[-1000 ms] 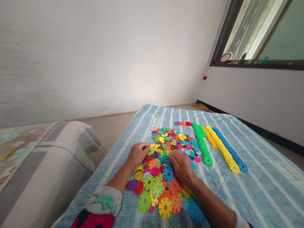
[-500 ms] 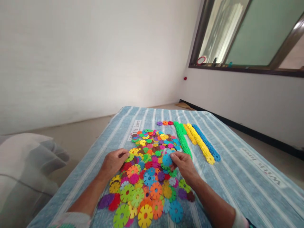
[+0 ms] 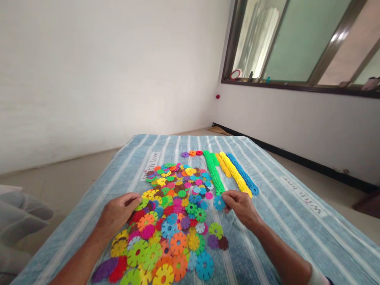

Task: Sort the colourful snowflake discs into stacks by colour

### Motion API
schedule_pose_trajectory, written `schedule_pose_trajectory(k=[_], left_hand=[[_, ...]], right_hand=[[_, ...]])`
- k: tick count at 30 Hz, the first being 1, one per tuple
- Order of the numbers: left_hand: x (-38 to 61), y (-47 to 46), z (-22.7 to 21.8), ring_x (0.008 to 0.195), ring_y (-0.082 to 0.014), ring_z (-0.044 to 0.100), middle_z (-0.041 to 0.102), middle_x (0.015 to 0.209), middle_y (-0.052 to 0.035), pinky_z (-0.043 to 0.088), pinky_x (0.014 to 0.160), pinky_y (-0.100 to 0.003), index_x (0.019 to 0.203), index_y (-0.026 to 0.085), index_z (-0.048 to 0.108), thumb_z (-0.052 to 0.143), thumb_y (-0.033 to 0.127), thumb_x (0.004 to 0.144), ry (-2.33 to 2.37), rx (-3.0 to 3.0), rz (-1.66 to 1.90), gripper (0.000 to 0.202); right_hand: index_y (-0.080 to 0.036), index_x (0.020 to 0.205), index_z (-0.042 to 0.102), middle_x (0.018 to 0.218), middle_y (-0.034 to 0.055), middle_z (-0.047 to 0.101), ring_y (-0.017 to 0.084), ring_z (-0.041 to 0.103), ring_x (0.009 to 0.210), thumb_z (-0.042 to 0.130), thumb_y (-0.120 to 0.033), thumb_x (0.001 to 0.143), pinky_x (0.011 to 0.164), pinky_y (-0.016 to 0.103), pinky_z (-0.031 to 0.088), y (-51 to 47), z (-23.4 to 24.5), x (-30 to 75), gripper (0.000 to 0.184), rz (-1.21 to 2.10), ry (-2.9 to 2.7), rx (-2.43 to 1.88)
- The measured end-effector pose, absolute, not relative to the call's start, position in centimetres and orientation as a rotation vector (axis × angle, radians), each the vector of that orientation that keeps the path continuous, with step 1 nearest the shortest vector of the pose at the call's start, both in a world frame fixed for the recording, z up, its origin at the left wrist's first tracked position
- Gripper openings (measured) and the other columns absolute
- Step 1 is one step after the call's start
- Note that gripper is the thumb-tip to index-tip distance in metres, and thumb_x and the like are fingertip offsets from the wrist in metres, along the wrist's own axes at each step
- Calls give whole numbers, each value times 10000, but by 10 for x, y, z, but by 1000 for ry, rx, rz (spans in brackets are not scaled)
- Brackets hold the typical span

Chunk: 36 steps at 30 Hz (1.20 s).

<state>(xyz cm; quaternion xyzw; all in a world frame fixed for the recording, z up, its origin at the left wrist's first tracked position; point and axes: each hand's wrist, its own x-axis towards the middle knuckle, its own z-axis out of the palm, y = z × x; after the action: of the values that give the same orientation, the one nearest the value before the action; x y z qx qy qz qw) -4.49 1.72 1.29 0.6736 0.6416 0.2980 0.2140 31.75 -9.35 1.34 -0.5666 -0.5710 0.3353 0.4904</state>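
My right hand pinches a blue slotted plastic disc between thumb and fingers, just right of the pile and near the close end of a row of overlapping green discs. At the pile's left edge, my left hand is closed, thumb and forefinger at the rim of a lime-green disc. Its other fingers are partly hidden. Between my hands spreads a loose pile of mixed-colour flower-shaped discs, many lying over one another.
Right of the green row lie rows of yellow discs and blue discs, with a short orange-yellow row between. Single purple, orange and red discs lie beyond. A striped cloth covers the surface.
My right hand has carried the blue disc from above the pile rightward to beside the green row. My left hand stays at the lime-green disc. The view has turned slightly right.
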Motion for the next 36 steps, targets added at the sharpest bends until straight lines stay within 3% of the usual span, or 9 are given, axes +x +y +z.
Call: schedule_pose_trajectory(k=[5, 12, 20, 29, 36], left_hand=[[-47, 21, 9, 730, -170, 651, 740, 729, 99, 452, 647, -197, 748, 269, 702, 552, 497, 644, 1794, 1877, 821, 292], [-46, 20, 13, 700, -171, 642, 732, 703, 108, 448, 641, -205, 722, 280, 702, 549, 506, 621, 1821, 1854, 816, 292], [-41, 18, 21, 696, -175, 643, 727, 693, 94, 434, 609, -206, 706, 273, 703, 536, 517, 600, 1846, 1849, 801, 314], [-46, 20, 11, 720, -160, 644, 727, 710, 95, 447, 654, -190, 753, 259, 702, 556, 492, 639, 1809, 1857, 814, 298], [-44, 12, 12, 712, -192, 652, 737, 733, 10, 477, 677, -237, 736, 217, 706, 544, 464, 653, 1745, 1875, 880, 306]], right_hand=[[-164, 742, 684, 573, 6, 593, 145, 553, 539, 499, -455, 839, 566, 257, 452, -98, 11, 400, 358, 454, -1473, -1677], [-166, 715, 662, 544, 6, 570, 155, 530, 495, 488, -444, 806, 542, 275, 427, -103, 2, 471, 340, 368, -1465, -1841], [-184, 649, 628, 492, -11, 545, 150, 530, 487, 473, -455, 798, 563, 269, 430, -98, -3, 478, 346, 409, -1499, -1877], [-123, 911, 691, 497, 5, 589, 176, 563, 478, 485, -477, 759, 574, 298, 454, -99, -8, 477, 438, 308, -1407, -1918], [-159, 850, 712, 548, 26, 628, 194, 594, 515, 500, -474, 760, 557, 301, 449, -110, -1, 457, 391, 203, -1414, -1928]])
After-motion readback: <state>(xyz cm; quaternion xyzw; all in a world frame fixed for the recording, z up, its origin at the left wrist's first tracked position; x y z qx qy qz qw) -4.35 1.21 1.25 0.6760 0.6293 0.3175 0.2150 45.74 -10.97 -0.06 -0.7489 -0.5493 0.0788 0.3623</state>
